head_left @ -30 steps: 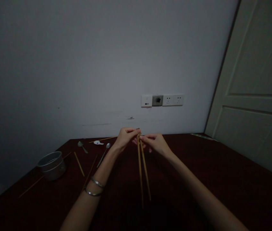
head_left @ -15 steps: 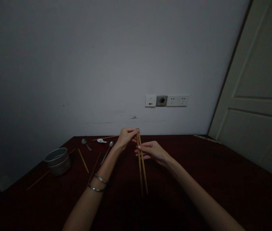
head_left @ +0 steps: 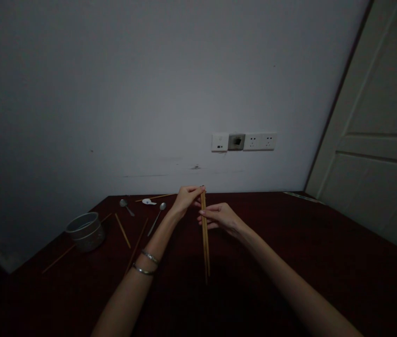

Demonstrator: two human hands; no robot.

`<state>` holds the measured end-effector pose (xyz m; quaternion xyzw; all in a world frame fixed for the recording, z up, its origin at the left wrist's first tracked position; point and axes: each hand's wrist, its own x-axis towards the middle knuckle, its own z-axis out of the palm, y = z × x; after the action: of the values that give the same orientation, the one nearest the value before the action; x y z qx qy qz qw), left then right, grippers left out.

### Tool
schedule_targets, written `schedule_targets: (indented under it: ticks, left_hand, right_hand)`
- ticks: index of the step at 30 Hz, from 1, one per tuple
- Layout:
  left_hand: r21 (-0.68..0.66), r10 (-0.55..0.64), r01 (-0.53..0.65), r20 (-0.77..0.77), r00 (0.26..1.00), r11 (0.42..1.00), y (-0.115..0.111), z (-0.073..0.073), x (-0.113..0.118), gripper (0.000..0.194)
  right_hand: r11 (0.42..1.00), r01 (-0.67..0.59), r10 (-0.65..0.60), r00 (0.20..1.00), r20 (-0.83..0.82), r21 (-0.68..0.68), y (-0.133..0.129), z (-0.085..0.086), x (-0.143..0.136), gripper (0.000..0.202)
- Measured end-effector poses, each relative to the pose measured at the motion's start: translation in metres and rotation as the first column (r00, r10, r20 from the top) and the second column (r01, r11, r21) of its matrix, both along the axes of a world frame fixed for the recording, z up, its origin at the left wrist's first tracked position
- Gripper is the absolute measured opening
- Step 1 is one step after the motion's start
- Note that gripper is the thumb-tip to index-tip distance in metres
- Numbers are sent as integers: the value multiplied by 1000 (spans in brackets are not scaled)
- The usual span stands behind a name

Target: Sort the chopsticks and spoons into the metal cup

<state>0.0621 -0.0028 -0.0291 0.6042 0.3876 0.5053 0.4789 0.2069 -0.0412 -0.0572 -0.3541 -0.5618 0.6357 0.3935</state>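
A pair of light wooden chopsticks [head_left: 205, 248] is held above the dark red table [head_left: 275, 262], nearly side by side, with the lower ends slightly uneven. My left hand [head_left: 187, 198] is closed around their top ends, thumb and fingers pinching. Lower down, my right hand [head_left: 221, 217] grips the same chopsticks between thumb and fingers. Two silver bangles [head_left: 145, 268] circle my left wrist. Some fingertips behind the chopsticks are hidden.
To the left stands a round metal pot [head_left: 86, 234]. Around it lie several loose chopsticks [head_left: 123, 230], a metal spoon [head_left: 162, 206], another metal spoon [head_left: 124, 203] and a white spoon [head_left: 147, 201]. Wall sockets [head_left: 253, 142] sit behind the table; a door [head_left: 377, 154] is at right.
The lower ends of the two chopsticks have come closer together, from a narrow V to almost parallel. Both hands keep their grip, and the camera view has shifted slightly.
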Motion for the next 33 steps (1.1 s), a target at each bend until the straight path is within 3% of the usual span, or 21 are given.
schedule_targets:
  ticks: [9, 14, 19, 26, 33]
  left_hand:
    - [-89, -20, 22, 23, 1000, 996, 11, -9, -5, 38]
    - [-76, 24, -36, -155, 988, 996, 7, -2, -9, 21]
    - [-87, -79, 59, -250, 965, 994, -2, 0, -3, 24]
    - [-87, -98, 84, -172, 980, 993, 4, -13, -5, 25]
    - [-87, -90, 74, -191, 978, 993, 6, -15, -5, 25]
  right_hand:
    - [999, 51, -51, 999, 1, 5, 11, -7, 5, 31]
    - [997, 80, -80, 997, 4, -1, 11, -7, 6, 30]
    - [997, 81, -81, 997, 15, 5, 10, -7, 6, 29]
    - [999, 47, -47, 999, -4, 13, 8, -6, 5, 30]
    - [999, 32, -32, 999, -6, 1, 9, -8, 5, 30]
